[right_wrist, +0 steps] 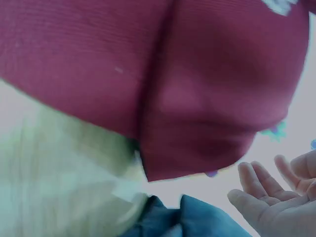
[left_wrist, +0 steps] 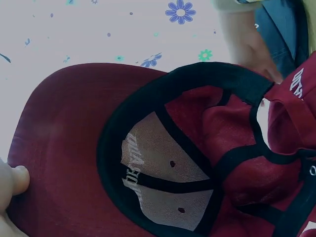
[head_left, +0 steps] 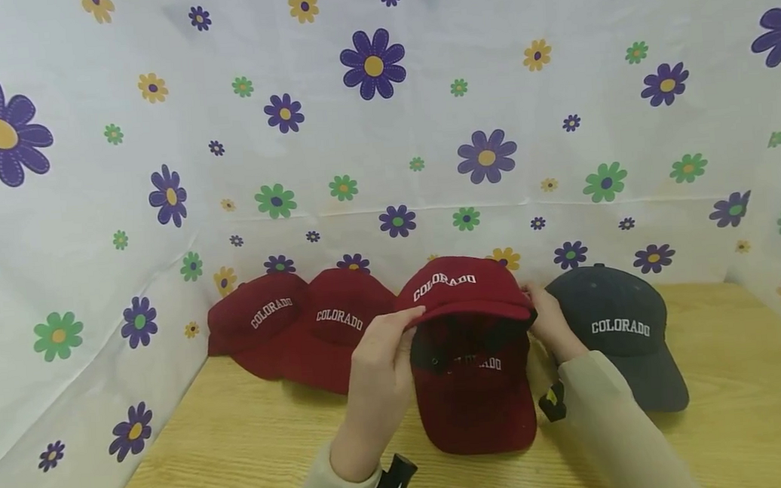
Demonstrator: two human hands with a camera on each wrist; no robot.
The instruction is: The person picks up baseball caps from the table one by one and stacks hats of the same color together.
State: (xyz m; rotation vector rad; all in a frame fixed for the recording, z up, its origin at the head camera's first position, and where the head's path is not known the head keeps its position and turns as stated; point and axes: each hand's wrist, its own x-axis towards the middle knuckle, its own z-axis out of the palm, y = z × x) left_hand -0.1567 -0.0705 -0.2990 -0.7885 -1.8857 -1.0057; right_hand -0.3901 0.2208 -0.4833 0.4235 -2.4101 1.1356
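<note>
My left hand [head_left: 379, 373] pinches the brim of a red COLORADO baseball cap [head_left: 488, 282]. That cap is raised above a second red cap [head_left: 477, 419], which sits on the table with its brim toward me. In the left wrist view, the thumb lies on the raised cap's brim [left_wrist: 64, 138] and the dark-banded inside shows. My right hand [head_left: 553, 327] is at the raised cap's right side. The right wrist view shows this hand [right_wrist: 281, 197] with fingers loosely bent and apart, beside red cap fabric [right_wrist: 197, 94]; nothing is visible in it.
Two more red caps, one [head_left: 259, 314] overlapped by the other [head_left: 342, 293], sit at the left. A navy cap [head_left: 612, 296] stands to the right, close to my right forearm. Flower-patterned cloth [head_left: 423, 121] encloses the wooden table [head_left: 242, 451] at the back and sides.
</note>
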